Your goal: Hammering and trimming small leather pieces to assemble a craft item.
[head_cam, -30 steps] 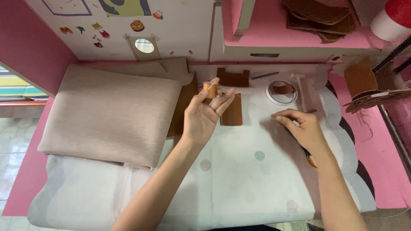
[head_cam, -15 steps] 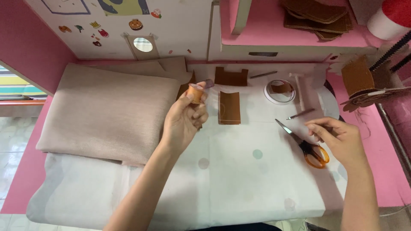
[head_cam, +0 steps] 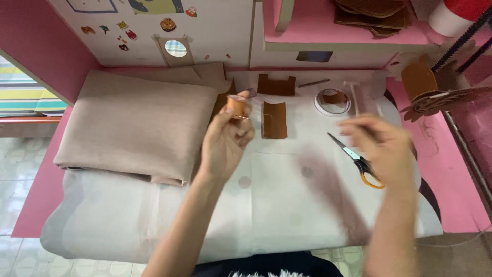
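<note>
The left hand (head_cam: pixel 225 141) pinches an orange spool (head_cam: pixel 236 105) between thumb and fingertips, raised above the white mat (head_cam: pixel 287 205), just right of the folded beige cloth (head_cam: pixel 133 120) and its edge. The right hand (head_cam: pixel 382 143) is blurred (whether it is closed I cannot tell), hovering over the scissors (head_cam: pixel 359 161) near the mat's right border. Between the hands lies a brown leather piece (head_cam: pixel 274 119); the mat nearer the person is bare.
</note>
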